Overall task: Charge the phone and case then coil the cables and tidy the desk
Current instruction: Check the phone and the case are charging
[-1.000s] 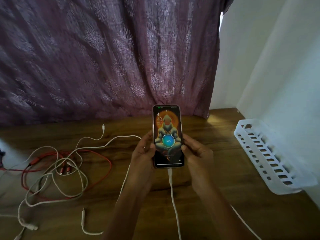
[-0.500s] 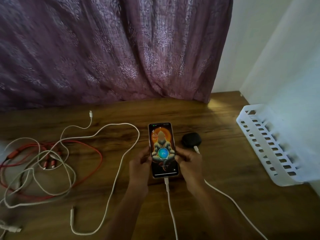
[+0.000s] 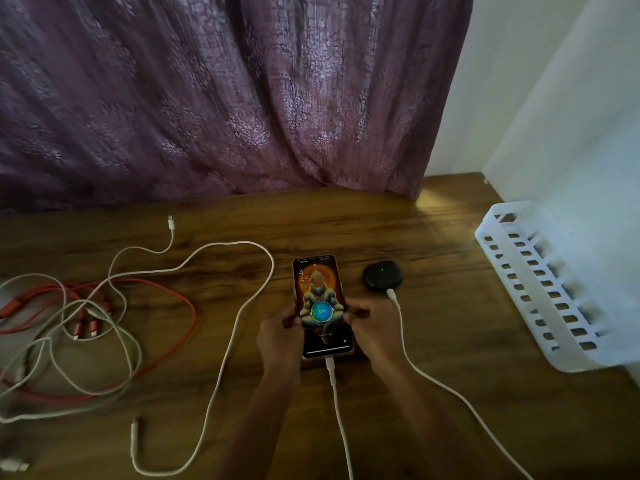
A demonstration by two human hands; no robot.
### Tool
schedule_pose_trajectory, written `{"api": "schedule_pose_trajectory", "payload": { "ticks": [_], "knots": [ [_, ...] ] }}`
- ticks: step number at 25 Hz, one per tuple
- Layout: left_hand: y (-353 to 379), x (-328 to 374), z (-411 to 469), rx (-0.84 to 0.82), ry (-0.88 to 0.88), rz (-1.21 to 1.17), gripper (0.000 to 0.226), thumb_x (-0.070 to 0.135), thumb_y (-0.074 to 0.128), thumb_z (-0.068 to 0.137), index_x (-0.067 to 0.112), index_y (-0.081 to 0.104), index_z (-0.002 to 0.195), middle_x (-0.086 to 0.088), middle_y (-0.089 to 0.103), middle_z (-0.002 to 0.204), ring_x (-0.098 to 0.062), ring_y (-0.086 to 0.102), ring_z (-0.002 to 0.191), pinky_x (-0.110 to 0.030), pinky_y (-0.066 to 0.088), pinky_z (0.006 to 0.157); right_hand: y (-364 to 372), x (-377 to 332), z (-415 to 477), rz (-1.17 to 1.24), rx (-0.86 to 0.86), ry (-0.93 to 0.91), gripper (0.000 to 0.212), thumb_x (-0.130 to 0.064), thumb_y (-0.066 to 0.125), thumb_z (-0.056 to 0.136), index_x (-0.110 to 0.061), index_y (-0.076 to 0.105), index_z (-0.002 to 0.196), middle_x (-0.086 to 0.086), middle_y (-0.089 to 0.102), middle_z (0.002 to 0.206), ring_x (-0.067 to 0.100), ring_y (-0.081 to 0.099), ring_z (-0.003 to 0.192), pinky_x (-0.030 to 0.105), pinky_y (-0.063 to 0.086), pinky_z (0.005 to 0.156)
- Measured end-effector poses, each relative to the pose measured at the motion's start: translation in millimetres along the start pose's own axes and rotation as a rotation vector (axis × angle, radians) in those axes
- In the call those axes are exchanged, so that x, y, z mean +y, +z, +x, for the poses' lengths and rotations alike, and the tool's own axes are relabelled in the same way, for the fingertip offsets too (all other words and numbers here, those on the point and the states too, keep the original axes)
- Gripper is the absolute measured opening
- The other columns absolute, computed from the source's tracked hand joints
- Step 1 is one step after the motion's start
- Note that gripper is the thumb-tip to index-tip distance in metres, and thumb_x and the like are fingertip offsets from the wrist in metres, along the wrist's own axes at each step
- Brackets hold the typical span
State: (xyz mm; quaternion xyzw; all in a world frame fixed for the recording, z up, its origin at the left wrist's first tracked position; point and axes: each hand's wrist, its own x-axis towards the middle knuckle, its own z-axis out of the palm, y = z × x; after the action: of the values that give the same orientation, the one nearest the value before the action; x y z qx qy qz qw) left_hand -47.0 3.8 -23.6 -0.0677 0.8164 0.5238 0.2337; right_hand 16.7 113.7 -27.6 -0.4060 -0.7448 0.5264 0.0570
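Note:
The phone (image 3: 320, 289) lies flat and low over the wooden desk (image 3: 433, 237), screen lit and showing 57%. My left hand (image 3: 278, 336) grips its left edge and my right hand (image 3: 372, 329) grips its right edge. A white cable (image 3: 337, 403) is plugged into the phone's bottom end. Just right of the phone sits a black earbud case (image 3: 379, 275) with a green light on, and a second white cable (image 3: 433, 375) is plugged into it. A long loose white cable (image 3: 235, 323) loops across the desk to the left.
A tangle of red and white cables (image 3: 86, 327) lies at the left of the desk. A white slotted plastic basket (image 3: 540, 282) stands along the right wall. A purple curtain (image 3: 225, 98) hangs behind the desk.
Both hands have lowered the phone from upright in front of me down flat to the desk. The earbud case, hidden behind the phone before, now shows beside it.

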Motion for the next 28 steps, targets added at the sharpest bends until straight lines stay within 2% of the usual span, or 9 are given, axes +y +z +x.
{"api": "schedule_pose_trajectory", "payload": {
  "ticks": [3, 10, 13, 17, 19, 21, 24, 26, 28],
  "knots": [
    [1, 0, -1, 0.02, 0.043, 0.064, 0.039, 0.002, 0.046, 0.093, 0.013, 0.051, 0.13, -0.009, 0.055, 0.127, -0.019, 0.056, 0.107, -0.019, 0.046, 0.062, 0, -1, 1, -0.045, -0.003, -0.014, 0.032, -0.004, 0.057, 0.088, -0.014, 0.062, 0.119, 0.001, 0.065, 0.111, -0.003, 0.051, 0.072, 0.012, 0.046, 0.057],
    [2, 0, -6, 0.079, 0.146, 0.158, 0.036, -0.001, 0.05, 0.09, 0.01, 0.056, 0.124, -0.009, 0.061, 0.118, -0.012, 0.054, 0.093, -0.032, 0.055, 0.072, 3, -1, 1, -0.133, -0.012, -0.045, 0.029, -0.008, 0.055, 0.09, -0.016, 0.063, 0.117, 0.0, 0.067, 0.107, -0.002, 0.054, 0.072, 0.01, 0.044, 0.057],
    [4, -4, -2, 0.109, 0.169, 0.158, 0.037, -0.002, 0.053, 0.087, 0.01, 0.057, 0.122, -0.01, 0.06, 0.118, -0.017, 0.058, 0.101, -0.031, 0.055, 0.072, -3, -2, 0, -0.113, -0.025, -0.088, 0.032, -0.009, 0.059, 0.089, -0.016, 0.061, 0.119, 0.0, 0.066, 0.111, -0.002, 0.055, 0.08, 0.008, 0.043, 0.056],
    [17, 3, 10, 0.16, 0.388, 0.254, 0.04, 0.008, 0.062, 0.084, 0.018, 0.057, 0.122, -0.003, 0.058, 0.121, -0.021, 0.054, 0.115, -0.025, 0.053, 0.077, -33, -9, 0, -0.039, 0.138, -0.216, 0.029, -0.013, 0.061, 0.088, -0.021, 0.061, 0.116, -0.009, 0.06, 0.105, -0.006, 0.052, 0.084, 0.005, 0.043, 0.065],
    [28, 18, 11, 0.063, 0.46, 0.255, 0.042, 0.015, 0.066, 0.082, 0.02, 0.056, 0.123, -0.003, 0.056, 0.125, -0.021, 0.052, 0.117, -0.029, 0.051, 0.086, -56, -8, 14, -0.008, 0.207, -0.263, 0.033, -0.003, 0.058, 0.087, -0.02, 0.063, 0.115, -0.002, 0.062, 0.111, 0.006, 0.058, 0.095, 0.012, 0.045, 0.074],
    [42, 31, 11, -0.07, 0.537, 0.325, 0.048, 0.015, 0.069, 0.081, 0.017, 0.054, 0.126, -0.003, 0.053, 0.13, -0.02, 0.046, 0.124, -0.03, 0.042, 0.099, -74, 0, 38, -0.108, 0.136, -0.279, 0.05, 0.009, 0.054, 0.083, -0.022, 0.058, 0.122, 0.004, 0.058, 0.122, 0.016, 0.057, 0.107, 0.017, 0.047, 0.082],
    [64, 35, 15, -0.242, 0.614, 0.43, 0.058, 0.015, 0.07, 0.079, 0.014, 0.048, 0.133, -0.003, 0.051, 0.134, -0.019, 0.04, 0.129, -0.028, 0.031, 0.106, -87, 16, 67, -0.27, -0.114, -0.25, 0.073, 0.01, 0.059, 0.078, -0.03, 0.041, 0.137, 0.001, 0.041, 0.142, 0.02, 0.042, 0.129, 0.038, 0.042, 0.105],
    [76, 31, 22, -0.279, 0.67, 0.475, 0.056, 0.014, 0.072, 0.077, 0.013, 0.051, 0.129, -0.004, 0.055, 0.128, -0.019, 0.043, 0.125, -0.029, 0.034, 0.105, -86, 23, 77, -0.318, -0.207, -0.278, 0.076, 0.009, 0.063, 0.076, -0.027, 0.039, 0.139, 0.002, 0.04, 0.144, 0.02, 0.039, 0.132, 0.041, 0.038, 0.108],
    [83, 30, 27, -0.284, 0.699, 0.509, 0.051, 0.012, 0.07, 0.078, 0.011, 0.054, 0.126, -0.006, 0.059, 0.123, -0.02, 0.048, 0.121, -0.031, 0.039, 0.103, -85, 26, 83, -0.326, -0.204, -0.303, 0.071, 0.008, 0.063, 0.076, -0.023, 0.043, 0.137, 0.004, 0.044, 0.142, 0.021, 0.041, 0.13, 0.041, 0.038, 0.108]
  ]
}}
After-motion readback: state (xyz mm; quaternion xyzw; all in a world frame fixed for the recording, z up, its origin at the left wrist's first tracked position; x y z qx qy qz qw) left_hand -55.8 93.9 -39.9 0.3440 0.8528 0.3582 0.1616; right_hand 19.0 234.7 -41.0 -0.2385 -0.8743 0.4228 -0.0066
